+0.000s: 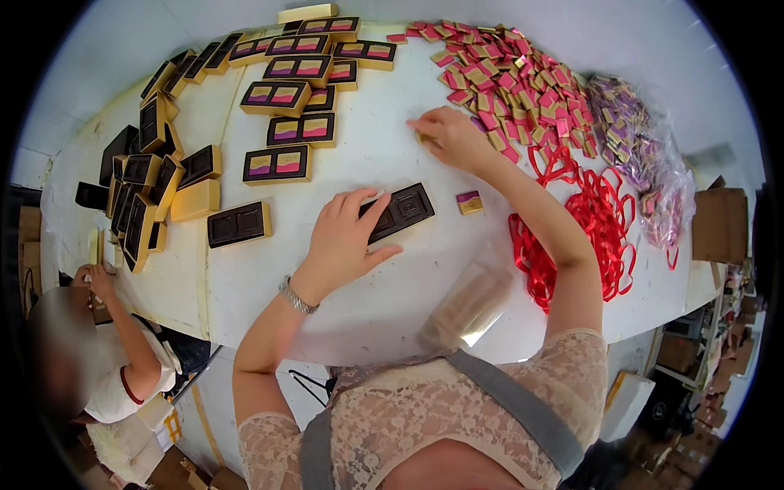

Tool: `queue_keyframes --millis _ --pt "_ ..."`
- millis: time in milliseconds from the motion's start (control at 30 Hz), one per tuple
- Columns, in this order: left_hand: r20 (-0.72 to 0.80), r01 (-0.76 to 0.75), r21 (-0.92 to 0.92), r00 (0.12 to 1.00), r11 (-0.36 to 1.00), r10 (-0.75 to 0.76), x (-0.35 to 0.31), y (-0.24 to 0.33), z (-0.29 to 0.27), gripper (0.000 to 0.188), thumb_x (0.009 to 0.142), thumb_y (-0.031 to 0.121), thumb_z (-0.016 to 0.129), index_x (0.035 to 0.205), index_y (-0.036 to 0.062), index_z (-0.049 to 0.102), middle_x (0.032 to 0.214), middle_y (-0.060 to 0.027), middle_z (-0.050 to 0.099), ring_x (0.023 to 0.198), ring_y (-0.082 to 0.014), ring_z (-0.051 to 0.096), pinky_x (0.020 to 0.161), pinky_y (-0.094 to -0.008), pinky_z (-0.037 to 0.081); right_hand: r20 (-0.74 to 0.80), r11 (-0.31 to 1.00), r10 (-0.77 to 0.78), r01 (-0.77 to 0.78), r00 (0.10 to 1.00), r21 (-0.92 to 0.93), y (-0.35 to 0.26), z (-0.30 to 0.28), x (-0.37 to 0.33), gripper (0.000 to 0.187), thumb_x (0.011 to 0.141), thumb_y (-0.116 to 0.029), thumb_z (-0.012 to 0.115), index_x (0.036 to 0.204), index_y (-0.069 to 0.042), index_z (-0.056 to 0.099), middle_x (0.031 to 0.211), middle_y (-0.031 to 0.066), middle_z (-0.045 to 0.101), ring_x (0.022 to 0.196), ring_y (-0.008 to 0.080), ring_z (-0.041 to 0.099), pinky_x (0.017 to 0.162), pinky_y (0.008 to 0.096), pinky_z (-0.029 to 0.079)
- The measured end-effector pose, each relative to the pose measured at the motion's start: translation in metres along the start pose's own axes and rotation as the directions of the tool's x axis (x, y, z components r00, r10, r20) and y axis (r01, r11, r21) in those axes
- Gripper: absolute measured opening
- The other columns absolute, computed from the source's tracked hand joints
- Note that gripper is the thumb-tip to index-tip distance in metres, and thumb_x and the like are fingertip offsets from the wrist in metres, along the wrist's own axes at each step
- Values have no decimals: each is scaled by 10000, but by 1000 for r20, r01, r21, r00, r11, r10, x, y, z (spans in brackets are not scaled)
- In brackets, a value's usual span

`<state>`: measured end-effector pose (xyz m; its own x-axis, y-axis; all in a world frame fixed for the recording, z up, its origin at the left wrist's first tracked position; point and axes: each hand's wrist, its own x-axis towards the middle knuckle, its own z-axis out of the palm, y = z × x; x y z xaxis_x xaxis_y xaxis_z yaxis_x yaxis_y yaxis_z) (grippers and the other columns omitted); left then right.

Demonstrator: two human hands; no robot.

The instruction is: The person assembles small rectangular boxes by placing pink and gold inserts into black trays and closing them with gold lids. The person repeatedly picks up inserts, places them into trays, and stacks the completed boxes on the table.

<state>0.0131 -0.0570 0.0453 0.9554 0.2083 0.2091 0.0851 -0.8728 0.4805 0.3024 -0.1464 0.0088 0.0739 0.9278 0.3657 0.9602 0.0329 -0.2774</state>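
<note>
My left hand is around the left end of a dark box with two square recesses. Its fingers are on the far side and its thumb lies along the near edge. Farther off, the fingers of my right hand pinch a small gold-edged square, mostly hidden by them. A single purple-and-gold wrapped square lies just right of the dark box. Beyond my right hand spreads a heap of pink-and-gold wrapped squares.
Filled gold boxes stack at the far left-centre; dark-insert boxes crowd the left. Red ribbons lie under my right forearm, beside a bag of purple squares. Clear sleeves rest near me. Another person works at left.
</note>
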Motion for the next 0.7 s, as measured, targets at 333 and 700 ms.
queue_keyframes --millis 333,700 --pt "35 116 -246 993 962 -111 -8 -12 10 767 753 106 805 1428 102 439 1322 -122 477 1217 -315 485 998 -386 465 -81 922 375 -381 923 -72 -51 -9 -16 260 796 -95 710 1056 -102 715 1024 78 683 1014 300 609 847 375 510" --pt "-144 -57 -114 989 992 40 0 -24 31 763 727 159 837 1395 96 474 1322 -118 567 1154 -302 570 924 -373 511 -40 967 -248 250 968 55 -118 -9 -51 282 807 -274 731 1021 -90 721 1117 65 650 1021 270 611 932 435 472"
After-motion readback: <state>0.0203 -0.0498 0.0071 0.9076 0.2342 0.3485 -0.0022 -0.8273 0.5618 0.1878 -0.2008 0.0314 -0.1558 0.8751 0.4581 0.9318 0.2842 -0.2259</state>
